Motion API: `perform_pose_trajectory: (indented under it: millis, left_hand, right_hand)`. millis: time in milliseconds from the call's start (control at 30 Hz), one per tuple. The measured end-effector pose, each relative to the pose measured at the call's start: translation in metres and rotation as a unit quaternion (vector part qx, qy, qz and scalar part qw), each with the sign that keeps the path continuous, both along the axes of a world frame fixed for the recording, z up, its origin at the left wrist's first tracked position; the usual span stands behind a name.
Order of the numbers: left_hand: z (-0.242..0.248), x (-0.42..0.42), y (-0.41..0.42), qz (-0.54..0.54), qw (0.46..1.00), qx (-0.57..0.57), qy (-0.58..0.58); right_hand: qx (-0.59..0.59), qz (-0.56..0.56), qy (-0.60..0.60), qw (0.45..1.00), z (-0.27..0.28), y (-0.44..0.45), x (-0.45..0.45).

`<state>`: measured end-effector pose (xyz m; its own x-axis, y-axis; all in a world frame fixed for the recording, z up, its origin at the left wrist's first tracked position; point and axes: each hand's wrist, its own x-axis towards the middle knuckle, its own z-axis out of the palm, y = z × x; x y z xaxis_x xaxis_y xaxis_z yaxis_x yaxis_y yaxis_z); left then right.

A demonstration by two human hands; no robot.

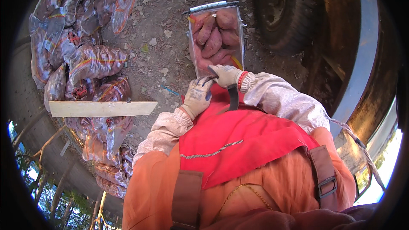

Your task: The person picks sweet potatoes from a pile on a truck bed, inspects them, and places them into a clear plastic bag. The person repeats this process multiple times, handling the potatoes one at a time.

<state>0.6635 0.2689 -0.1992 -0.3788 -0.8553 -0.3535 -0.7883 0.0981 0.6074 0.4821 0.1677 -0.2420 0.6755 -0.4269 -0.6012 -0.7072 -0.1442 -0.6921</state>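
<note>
A clear plastic bag full of pink-skinned sweet potatoes lies in front of me, with a metal bar across its far edge. Both my hands wear pale work gloves with dark-coated fingertips. My right hand is curled over the bag's near end. Close beside it, my left hand bends at the same end, its thumb apart from the fingers; what lies under those fingers is hidden. A dark strap-like strip hangs below my right wrist, over the red apron.
Filled plastic bags are heaped on the left, with a pale wooden board across them. A large tyre stands close on the right, beside a vehicle's metal rail. Dry leaves litter the dirt ground.
</note>
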Motion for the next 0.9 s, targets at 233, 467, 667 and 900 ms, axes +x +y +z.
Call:
perform_pose_trajectory:
  millis: [233,467,667,900]
  left_hand:
    - [0.033,-0.002,-0.042,-0.030,0.996,-0.014,0.078]
    - [0.135,-0.170,-0.202,-0.194,0.913,-0.153,0.324]
    - [0.247,-0.379,-0.241,-0.342,0.799,-0.233,0.436]
    - [0.200,-0.591,-0.236,-0.602,0.743,-0.258,0.139]
  right_hand:
    - [0.002,-0.291,-0.110,0.950,0.071,0.006,-0.113]
    - [-0.122,-0.516,-0.181,0.829,0.258,0.041,-0.221]
    - [-0.257,-0.657,-0.279,0.652,0.290,0.117,-0.338]
    - [-0.275,-0.780,-0.099,0.553,0.187,0.141,-0.504]
